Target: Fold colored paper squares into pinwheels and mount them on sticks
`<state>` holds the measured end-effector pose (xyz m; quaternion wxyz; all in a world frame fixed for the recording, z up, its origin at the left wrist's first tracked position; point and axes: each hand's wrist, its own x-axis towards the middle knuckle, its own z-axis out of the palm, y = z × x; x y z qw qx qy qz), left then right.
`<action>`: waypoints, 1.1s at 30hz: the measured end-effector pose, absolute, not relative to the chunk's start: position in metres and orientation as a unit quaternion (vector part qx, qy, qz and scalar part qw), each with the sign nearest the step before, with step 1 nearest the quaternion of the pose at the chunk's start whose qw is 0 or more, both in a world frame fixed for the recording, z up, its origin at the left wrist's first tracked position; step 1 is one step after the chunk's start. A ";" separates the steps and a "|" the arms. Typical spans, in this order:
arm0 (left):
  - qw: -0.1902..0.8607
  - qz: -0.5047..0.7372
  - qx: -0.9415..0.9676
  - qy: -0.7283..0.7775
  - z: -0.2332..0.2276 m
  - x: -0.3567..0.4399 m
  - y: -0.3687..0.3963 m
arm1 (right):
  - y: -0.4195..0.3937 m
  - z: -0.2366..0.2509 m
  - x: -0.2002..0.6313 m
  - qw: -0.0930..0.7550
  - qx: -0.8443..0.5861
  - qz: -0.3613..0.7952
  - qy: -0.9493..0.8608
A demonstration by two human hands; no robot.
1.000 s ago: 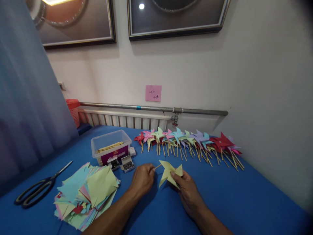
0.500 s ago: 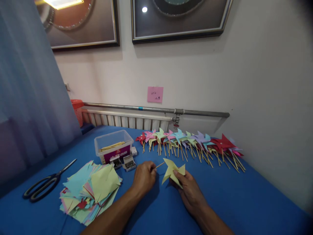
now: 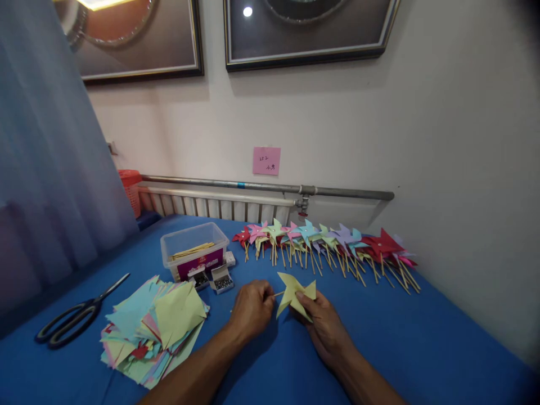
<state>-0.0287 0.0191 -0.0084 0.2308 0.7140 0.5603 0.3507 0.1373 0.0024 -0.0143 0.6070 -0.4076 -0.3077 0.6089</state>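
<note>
A yellow-green paper pinwheel (image 3: 293,292) lies low over the blue table (image 3: 400,337), in front of me. My right hand (image 3: 323,329) pinches its lower right edge with thumb and fingers. My left hand (image 3: 251,309) is closed around the thin wooden stick (image 3: 277,293) that runs into the pinwheel's left side. Both forearms rest on the cloth.
A row of finished coloured pinwheels (image 3: 329,244) lies along the back. A clear plastic box of sticks (image 3: 194,256) and small pin boxes (image 3: 221,281) stand to the left. A stack of cut coloured paper (image 3: 156,329) and black scissors (image 3: 71,320) lie farther left.
The hands and the pinwheel have stayed almost in place; the left hand has closed in slightly on the pinwheel along the stick. The camera has shifted a little.
</note>
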 end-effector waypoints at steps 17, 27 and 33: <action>0.333 0.381 0.661 0.553 -0.011 -0.028 0.024 | 0.004 -0.015 0.137 0.597 -0.394 0.622 -0.318; 0.402 0.392 0.639 0.525 -0.013 -0.026 0.026 | 0.004 -0.024 0.137 0.596 -0.412 0.590 -0.357; 0.475 0.401 0.593 0.511 -0.019 -0.026 0.029 | 0.006 -0.028 0.139 0.590 -0.414 0.578 -0.382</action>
